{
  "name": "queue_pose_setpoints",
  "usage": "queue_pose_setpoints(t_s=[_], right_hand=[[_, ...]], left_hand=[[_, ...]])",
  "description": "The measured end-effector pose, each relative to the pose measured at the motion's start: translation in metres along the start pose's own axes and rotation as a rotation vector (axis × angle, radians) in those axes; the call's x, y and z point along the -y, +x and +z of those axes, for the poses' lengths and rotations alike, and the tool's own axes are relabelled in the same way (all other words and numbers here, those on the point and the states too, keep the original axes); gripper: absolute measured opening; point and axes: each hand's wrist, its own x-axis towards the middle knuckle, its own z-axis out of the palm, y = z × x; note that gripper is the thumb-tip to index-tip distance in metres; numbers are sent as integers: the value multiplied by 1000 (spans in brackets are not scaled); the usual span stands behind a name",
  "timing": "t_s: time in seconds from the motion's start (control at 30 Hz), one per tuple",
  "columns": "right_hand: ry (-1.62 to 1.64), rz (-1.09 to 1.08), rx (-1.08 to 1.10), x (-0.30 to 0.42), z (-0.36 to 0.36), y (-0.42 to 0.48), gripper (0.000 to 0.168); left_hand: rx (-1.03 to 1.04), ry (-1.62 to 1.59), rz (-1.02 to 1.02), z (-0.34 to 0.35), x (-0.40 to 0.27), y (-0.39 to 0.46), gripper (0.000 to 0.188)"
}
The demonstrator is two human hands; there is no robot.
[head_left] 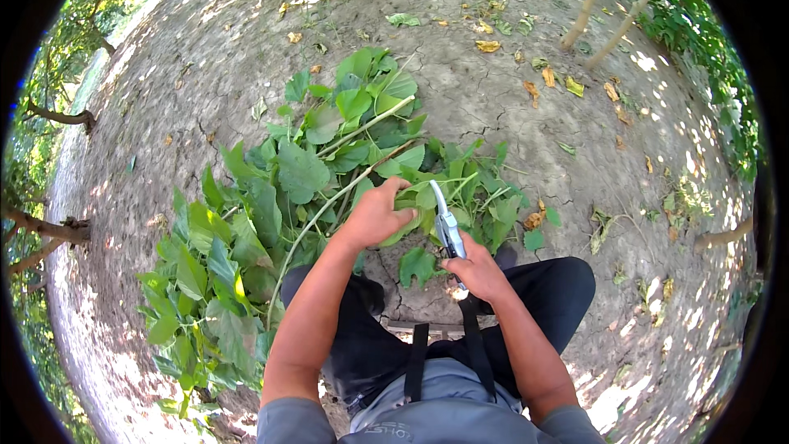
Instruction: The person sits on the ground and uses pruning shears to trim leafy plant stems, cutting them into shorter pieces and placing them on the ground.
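My right hand grips a pair of pruning shears with grey-blue metal parts, held with the blades pointing away from me. Their pale curved tip lies against a leafy green shoot. On the other side, my left hand has its thumb and index finger around that shoot; its remaining fingers are hidden below. Under and beyond both hands spreads a pile of cut leafy branches. A long bare-barked branch runs through it beside my left forearm. A lobed leaf lies between my feet.
Cracked dry soil surrounds the pile, scattered with yellow fallen leaves. Two slim trunks rise at the upper right. Cut-back tree limbs jut in from the left. My bent knees flank the work, and black straps hang at my waist.
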Motion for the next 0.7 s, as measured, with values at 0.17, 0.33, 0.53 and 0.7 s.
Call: queue_pose_setpoints(t_s=[0.17,0.33,0.53,0.7], right_hand=[[-286,-267,-171,-47,6,15,63],[-77,-15,-223,-30,-12,2,44],[169,40,-98,-18,-26,-10,41],[338,3,143,-27,-16,-12,57]], left_hand=[[34,54,134,10,15,3,27],[74,-48,38,3,14,3,20],[30,-152,-22,1,3,6,20],[-27,-162,-2,0,1,9,21]])
